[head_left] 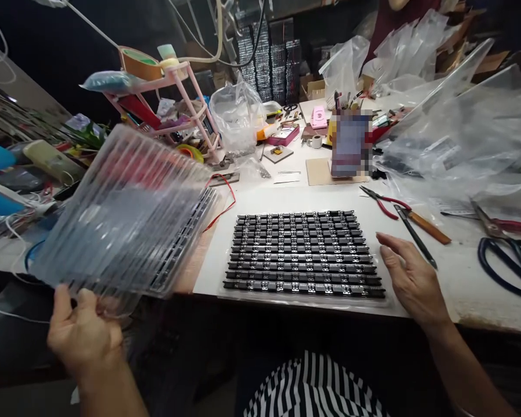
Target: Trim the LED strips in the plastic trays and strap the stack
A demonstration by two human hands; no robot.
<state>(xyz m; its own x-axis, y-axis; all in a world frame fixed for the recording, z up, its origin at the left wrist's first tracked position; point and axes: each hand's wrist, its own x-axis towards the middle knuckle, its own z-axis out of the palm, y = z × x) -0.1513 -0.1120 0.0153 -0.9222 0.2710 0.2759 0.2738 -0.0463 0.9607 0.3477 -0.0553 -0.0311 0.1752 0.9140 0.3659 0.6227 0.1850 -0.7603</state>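
Observation:
My left hand [84, 330] pinches the near edge of a clear ribbed plastic tray [113, 214], which is tilted up at the left of the table. Beneath and behind that tray, rows of dark parts [191, 220] show partly at its right side. In front of me lies a second clear tray [304, 302], loaded with several rows of black circuit board strips [304, 249]. My right hand [410, 278] rests by the right edge of this loaded tray, fingers stretched out and holding nothing; whether it touches the tray I cannot tell.
Red-handled pliers [386, 202], an orange-handled tool [429, 226] and large scissors [507, 255] lie to the right. Clear plastic bags [469, 139] heap at the back right. A pink rack [195, 98] and a red wire [226, 202] are at the back left.

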